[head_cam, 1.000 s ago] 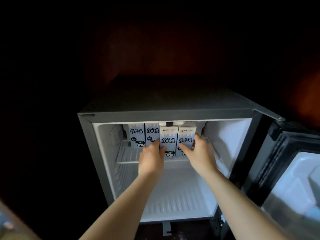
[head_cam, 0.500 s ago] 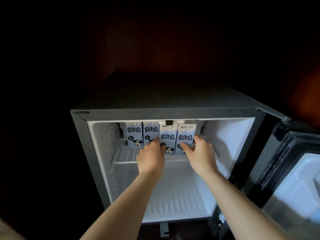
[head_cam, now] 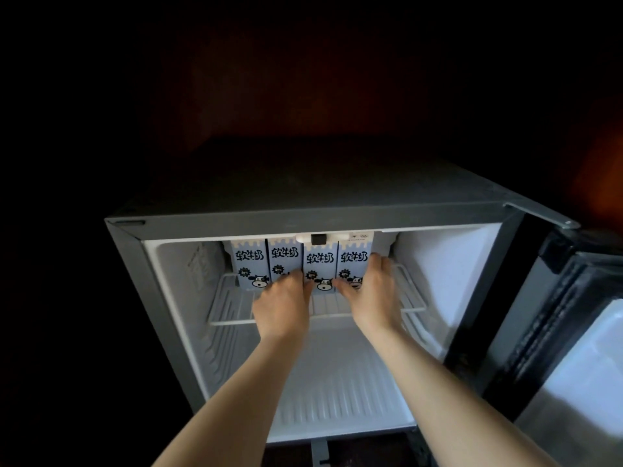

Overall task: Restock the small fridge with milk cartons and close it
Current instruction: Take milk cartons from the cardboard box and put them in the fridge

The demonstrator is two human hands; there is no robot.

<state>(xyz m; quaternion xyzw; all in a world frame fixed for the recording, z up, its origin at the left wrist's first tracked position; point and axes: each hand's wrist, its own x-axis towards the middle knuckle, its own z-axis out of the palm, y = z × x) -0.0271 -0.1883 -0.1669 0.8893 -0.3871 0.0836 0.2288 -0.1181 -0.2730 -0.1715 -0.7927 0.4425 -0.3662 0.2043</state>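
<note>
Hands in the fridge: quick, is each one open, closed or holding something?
Left hand: fingers against the second milk carton from the left; grip cannot be told.
Right hand: grips the rightmost milk carton.

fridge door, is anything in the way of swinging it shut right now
Yes: both hands reach in through the opening. The left hand touches the milk cartons on the wire shelf, and the right hand grips the rightmost carton. The fridge door stands open to the right; nothing else visible lies in its path.
</note>
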